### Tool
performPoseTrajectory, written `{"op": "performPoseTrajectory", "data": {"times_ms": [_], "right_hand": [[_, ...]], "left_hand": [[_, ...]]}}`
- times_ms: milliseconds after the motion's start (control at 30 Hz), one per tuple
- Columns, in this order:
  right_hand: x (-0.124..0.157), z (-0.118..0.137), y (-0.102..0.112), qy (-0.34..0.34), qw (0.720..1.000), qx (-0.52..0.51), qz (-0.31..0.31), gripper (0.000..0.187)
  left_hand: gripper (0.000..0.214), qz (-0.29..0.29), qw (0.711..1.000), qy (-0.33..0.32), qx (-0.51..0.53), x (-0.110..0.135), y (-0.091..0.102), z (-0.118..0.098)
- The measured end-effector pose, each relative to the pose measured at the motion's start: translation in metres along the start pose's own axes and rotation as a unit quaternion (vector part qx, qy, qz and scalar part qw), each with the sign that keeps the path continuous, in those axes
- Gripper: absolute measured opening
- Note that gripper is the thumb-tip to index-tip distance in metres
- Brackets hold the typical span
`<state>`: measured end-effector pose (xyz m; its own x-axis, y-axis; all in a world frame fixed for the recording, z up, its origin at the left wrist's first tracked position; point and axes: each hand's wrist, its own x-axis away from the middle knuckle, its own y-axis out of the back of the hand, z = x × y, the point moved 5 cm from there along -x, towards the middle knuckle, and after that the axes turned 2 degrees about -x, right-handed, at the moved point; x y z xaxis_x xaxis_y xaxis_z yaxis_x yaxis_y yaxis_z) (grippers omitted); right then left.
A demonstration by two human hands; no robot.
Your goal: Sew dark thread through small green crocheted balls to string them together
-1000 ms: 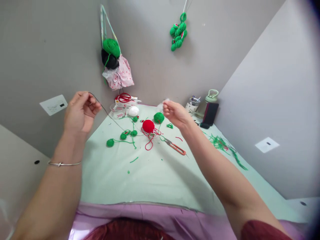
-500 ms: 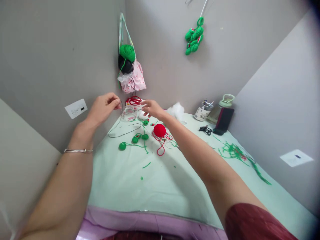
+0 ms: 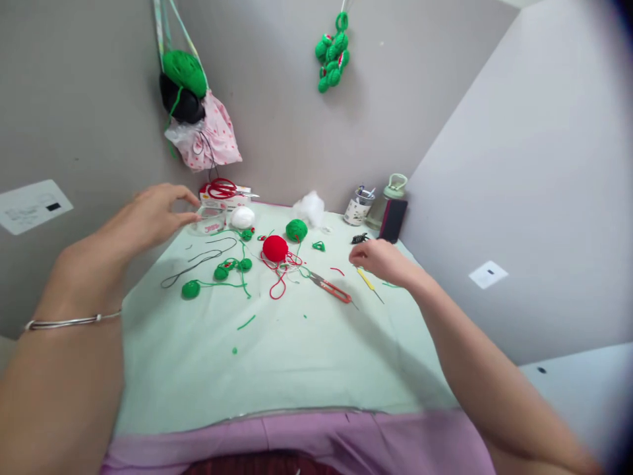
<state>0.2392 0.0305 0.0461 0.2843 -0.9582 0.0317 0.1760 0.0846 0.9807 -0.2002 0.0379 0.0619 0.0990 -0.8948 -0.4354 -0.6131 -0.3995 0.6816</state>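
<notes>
My left hand [image 3: 158, 214] is at the back left, thumb and forefinger apart at the near rim of a clear plastic box [image 3: 210, 223]. I cannot tell if the thumb presses on it. My right hand [image 3: 380, 260] has its fingers curled together, just above the handle end of a yellow crochet hook [image 3: 366, 280]; what it holds, if anything, is hidden. Between the hands lie a red yarn ball [image 3: 275, 249], a green yarn ball [image 3: 296, 229], orange thread snips [image 3: 332, 289] and small green crocheted balls [image 3: 190, 289] with trailing yarn. A dark thread [image 3: 190, 265] lies loosely looped.
Red-handled scissors [image 3: 222, 189] rest on a box at the back. Nearby are a white ball [image 3: 242, 218], white stuffing [image 3: 310, 208], a pen cup [image 3: 359, 207], a bottle [image 3: 378, 211] and a dark phone-like slab [image 3: 393, 221]. A pink bag [image 3: 217, 135] hangs left.
The view has turned right. My right hand has gone from the back middle to the right side, uncovering the snips and green ball. My left hand's fingers have parted and reached the clear box.
</notes>
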Motion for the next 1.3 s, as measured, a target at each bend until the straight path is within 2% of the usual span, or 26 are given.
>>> {"op": "performPoseTrajectory", "data": {"times_ms": [33, 100, 167, 233, 367, 500, 633, 800, 1033, 1100, 1133, 1167, 1200, 1267, 1300], "right_hand": [[0.007, -0.009, -0.007, -0.022, 0.998, 0.063, 0.009, 0.021], [0.017, -0.024, -0.023, -0.058, 0.988, 0.140, 0.029, 0.022], [0.022, -0.032, -0.038, -0.076, 0.984, 0.156, 0.046, 0.019], [0.023, -0.031, -0.048, -0.064, 0.987, 0.141, 0.052, 0.017], [0.020, -0.016, -0.058, -0.018, 0.995, 0.057, 0.076, 0.020], [0.022, -0.014, -0.060, -0.016, 0.992, 0.035, 0.116, 0.014], [0.030, -0.019, -0.065, -0.007, 0.989, 0.012, 0.148, 0.017], [0.035, -0.016, -0.071, 0.002, 0.993, 0.027, 0.118, 0.025], [0.033, -0.014, -0.073, -0.004, 0.997, 0.010, 0.076, 0.027], [0.031, -0.017, -0.067, -0.006, 0.998, -0.034, 0.043, 0.027], [0.030, -0.018, -0.063, -0.002, 0.995, -0.093, 0.021, 0.024], [0.030, -0.018, -0.058, 0.005, 0.984, -0.176, 0.000, 0.021], [0.029, -0.017, -0.055, 0.013, 0.961, -0.275, -0.017, 0.016], [0.027, -0.011, -0.052, 0.026, 0.888, -0.457, -0.029, 0.013], [0.027, -0.006, -0.053, 0.031, 0.856, -0.515, -0.022, 0.015]], "left_hand": [[0.033, 0.000, 0.999, -0.017, -0.038, 0.006, -0.001, -0.016], [0.037, 0.019, 0.998, -0.043, -0.049, 0.020, -0.009, -0.050], [0.030, 0.021, 0.997, -0.073, -0.024, 0.036, -0.022, -0.083], [0.022, 0.043, 0.993, -0.109, 0.029, 0.053, -0.044, -0.111], [0.021, 0.205, 0.964, -0.147, 0.078, 0.088, -0.106, -0.140], [0.019, 0.283, 0.939, -0.190, 0.056, 0.120, -0.149, -0.144], [0.019, 0.340, 0.919, -0.190, 0.055, 0.143, -0.169, -0.140], [0.018, 0.350, 0.905, -0.234, 0.057, 0.157, -0.177, -0.141], [0.021, 0.308, 0.921, -0.214, 0.101, 0.154, -0.173, -0.137], [0.021, 0.302, 0.921, -0.211, 0.126, 0.154, -0.173, -0.136], [0.021, 0.300, 0.921, -0.201, 0.147, 0.154, -0.173, -0.136], [0.020, 0.300, 0.920, -0.184, 0.174, 0.153, -0.174, -0.136], [0.019, 0.300, 0.918, -0.156, 0.209, 0.152, -0.175, -0.135], [0.018, 0.302, 0.905, -0.083, 0.289, 0.150, -0.177, -0.133], [0.019, 0.300, 0.895, -0.047, 0.327, 0.148, -0.179, -0.132]]}}
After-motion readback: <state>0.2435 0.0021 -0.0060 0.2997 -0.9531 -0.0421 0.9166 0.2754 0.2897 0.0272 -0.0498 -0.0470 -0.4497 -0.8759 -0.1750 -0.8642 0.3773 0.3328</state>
